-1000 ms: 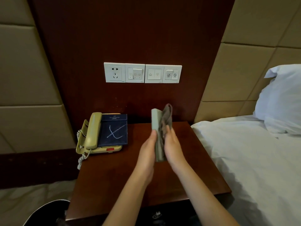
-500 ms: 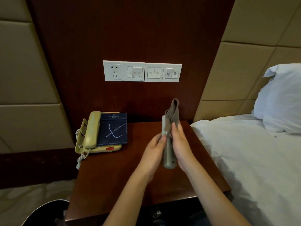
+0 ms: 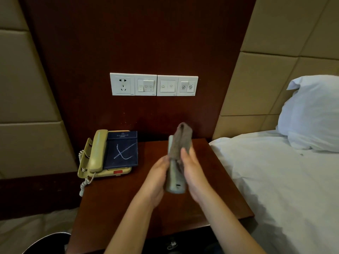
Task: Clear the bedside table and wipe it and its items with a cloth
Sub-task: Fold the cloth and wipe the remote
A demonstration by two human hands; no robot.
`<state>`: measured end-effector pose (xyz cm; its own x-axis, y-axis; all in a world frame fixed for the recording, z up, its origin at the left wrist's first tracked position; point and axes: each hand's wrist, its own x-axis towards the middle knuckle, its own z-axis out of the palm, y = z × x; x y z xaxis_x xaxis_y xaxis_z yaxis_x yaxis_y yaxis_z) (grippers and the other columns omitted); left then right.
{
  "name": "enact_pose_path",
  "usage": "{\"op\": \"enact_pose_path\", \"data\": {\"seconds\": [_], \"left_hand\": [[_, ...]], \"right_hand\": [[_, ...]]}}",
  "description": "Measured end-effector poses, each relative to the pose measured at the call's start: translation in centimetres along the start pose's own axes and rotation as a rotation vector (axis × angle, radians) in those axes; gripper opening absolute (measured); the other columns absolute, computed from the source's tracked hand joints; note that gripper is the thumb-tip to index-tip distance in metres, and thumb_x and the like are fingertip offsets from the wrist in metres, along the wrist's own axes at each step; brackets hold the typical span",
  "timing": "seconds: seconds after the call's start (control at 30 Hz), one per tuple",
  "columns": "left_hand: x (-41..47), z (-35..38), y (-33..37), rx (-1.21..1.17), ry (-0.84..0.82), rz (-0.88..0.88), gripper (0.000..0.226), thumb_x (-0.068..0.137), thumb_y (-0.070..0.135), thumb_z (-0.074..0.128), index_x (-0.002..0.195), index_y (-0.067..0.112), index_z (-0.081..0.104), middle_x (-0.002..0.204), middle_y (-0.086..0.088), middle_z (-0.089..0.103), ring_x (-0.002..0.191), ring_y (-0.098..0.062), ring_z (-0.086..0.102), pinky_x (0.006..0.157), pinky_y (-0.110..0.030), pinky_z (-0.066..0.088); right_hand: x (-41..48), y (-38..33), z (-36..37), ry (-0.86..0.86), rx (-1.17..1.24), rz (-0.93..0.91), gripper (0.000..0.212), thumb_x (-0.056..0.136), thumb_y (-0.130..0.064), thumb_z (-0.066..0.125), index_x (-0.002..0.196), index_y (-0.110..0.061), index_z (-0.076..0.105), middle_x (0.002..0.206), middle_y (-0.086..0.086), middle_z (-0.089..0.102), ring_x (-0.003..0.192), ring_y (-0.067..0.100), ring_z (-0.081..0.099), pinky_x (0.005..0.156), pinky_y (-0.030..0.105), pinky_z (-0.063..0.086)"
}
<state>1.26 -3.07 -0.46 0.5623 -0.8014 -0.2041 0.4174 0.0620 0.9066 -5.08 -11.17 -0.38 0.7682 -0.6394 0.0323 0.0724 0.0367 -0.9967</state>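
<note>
Above the dark wooden bedside table (image 3: 113, 208) I hold a pale grey-green remote control (image 3: 175, 184) upright on its edge. My left hand (image 3: 156, 182) grips its left side. My right hand (image 3: 194, 173) presses a grey-brown cloth (image 3: 180, 142) against the remote's upper right side, and the cloth's top fold stands above the remote. A beige corded telephone (image 3: 97, 153) sits at the table's back left corner, with a dark blue booklet (image 3: 122, 151) lying on its base.
A white socket and switch panel (image 3: 154, 85) is on the wood wall behind. The bed with white sheet (image 3: 284, 189) and pillow (image 3: 311, 112) lies right of the table. A dark round object (image 3: 45, 242) shows at lower left.
The remote has turned from flat-faced to edge-on and sunk lower between my hands. The cloth in my right hand has slid up its upper part.
</note>
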Motion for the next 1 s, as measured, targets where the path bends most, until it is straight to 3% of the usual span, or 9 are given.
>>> {"op": "enact_pose_path", "data": {"seconds": [0.07, 0.17, 0.37, 0.47, 0.53, 0.7, 0.8, 0.87, 1.0], "left_hand": [[0.6, -0.6, 0.2, 0.0, 0.171, 0.037, 0.031, 0.103, 0.025, 0.033, 0.118, 0.013, 0.057, 0.111, -0.014, 0.066, 0.1, -0.024, 0.064, 0.082, -0.035, 0.053], [1.1, -1.5, 0.5, 0.157, 0.352, 0.126, 0.029, 0.103, 0.03, 0.034, 0.124, 0.017, 0.049, 0.11, -0.008, 0.061, 0.101, -0.018, 0.059, 0.075, -0.027, 0.05], [0.0, -1.1, 0.1, 0.144, 0.196, 0.058, 0.025, 0.102, 0.023, 0.039, 0.121, 0.017, 0.054, 0.107, -0.005, 0.067, 0.096, -0.016, 0.065, 0.077, -0.028, 0.052], [-0.3, -0.1, -0.6, 0.13, 0.108, 0.002, 0.028, 0.101, 0.028, 0.04, 0.116, 0.016, 0.061, 0.102, -0.007, 0.07, 0.094, -0.019, 0.066, 0.079, -0.031, 0.051], [-0.3, -0.4, -0.4, 0.078, 0.139, 0.008, 0.026, 0.101, 0.025, 0.04, 0.111, 0.016, 0.062, 0.1, -0.01, 0.07, 0.091, -0.022, 0.067, 0.077, -0.033, 0.053], [0.2, -2.2, 1.3, -0.041, 0.335, 0.025, 0.033, 0.101, 0.023, 0.039, 0.078, 0.01, 0.056, 0.068, -0.006, 0.055, 0.06, -0.016, 0.052, 0.04, -0.016, 0.045], [0.1, -2.5, 0.8, 0.008, 0.252, 0.054, 0.029, 0.101, 0.028, 0.039, 0.095, 0.012, 0.062, 0.081, -0.008, 0.064, 0.075, -0.019, 0.062, 0.061, -0.026, 0.049], [0.1, -2.3, 0.1, 0.07, 0.171, 0.048, 0.027, 0.101, 0.027, 0.039, 0.109, 0.017, 0.062, 0.092, -0.007, 0.07, 0.085, -0.019, 0.067, 0.068, -0.029, 0.051], [0.6, -1.4, -1.0, 0.077, 0.11, -0.064, 0.029, 0.102, 0.029, 0.037, 0.11, 0.016, 0.063, 0.082, -0.004, 0.067, 0.071, -0.013, 0.062, 0.056, -0.023, 0.047]], "right_hand": [[-1.7, 0.9, 1.6, -0.101, -0.009, 0.048, 0.044, 0.102, -0.036, 0.031, 0.145, -0.044, 0.023, 0.144, -0.012, 0.043, 0.119, -0.001, 0.051, 0.091, 0.016, 0.046], [-3.1, 2.1, 3.6, -0.109, -0.049, 0.035, 0.048, 0.103, -0.037, 0.03, 0.148, -0.044, 0.015, 0.154, -0.013, 0.026, 0.139, 0.007, 0.03, 0.109, 0.025, 0.034], [-1.0, 1.3, 2.3, -0.037, 0.016, -0.003, 0.051, 0.102, -0.037, 0.031, 0.148, -0.045, 0.013, 0.156, -0.006, 0.027, 0.139, 0.014, 0.035, 0.111, 0.035, 0.035], [0.3, -0.1, 0.8, 0.019, 0.034, -0.038, 0.047, 0.103, -0.034, 0.031, 0.149, -0.037, 0.022, 0.148, -0.006, 0.042, 0.124, 0.005, 0.049, 0.098, 0.02, 0.042], [-0.6, 0.5, 1.6, -0.036, 0.037, -0.065, 0.045, 0.102, -0.038, 0.033, 0.146, -0.039, 0.022, 0.15, -0.008, 0.037, 0.125, 0.001, 0.046, 0.103, 0.021, 0.04], [-3.9, 3.0, 5.1, -0.123, -0.089, -0.155, 0.049, 0.089, -0.057, 0.033, 0.134, -0.061, 0.012, 0.156, -0.019, 0.015, 0.142, -0.001, 0.019, 0.118, 0.032, 0.025], [-2.9, 2.6, 4.8, -0.143, -0.032, -0.096, 0.045, 0.097, -0.05, 0.034, 0.134, -0.057, 0.01, 0.157, -0.012, 0.018, 0.142, 0.003, 0.023, 0.117, 0.03, 0.027], [-1.2, 2.0, 3.5, -0.115, 0.017, -0.073, 0.05, 0.103, -0.035, 0.031, 0.146, -0.043, 0.007, 0.155, -0.007, 0.024, 0.135, 0.003, 0.034, 0.106, 0.016, 0.036], [0.7, 0.8, 1.9, -0.047, -0.064, 0.004, 0.051, 0.105, -0.032, 0.026, 0.152, -0.035, 0.007, 0.155, -0.007, 0.027, 0.127, 0.0, 0.036, 0.099, 0.014, 0.033]]}}
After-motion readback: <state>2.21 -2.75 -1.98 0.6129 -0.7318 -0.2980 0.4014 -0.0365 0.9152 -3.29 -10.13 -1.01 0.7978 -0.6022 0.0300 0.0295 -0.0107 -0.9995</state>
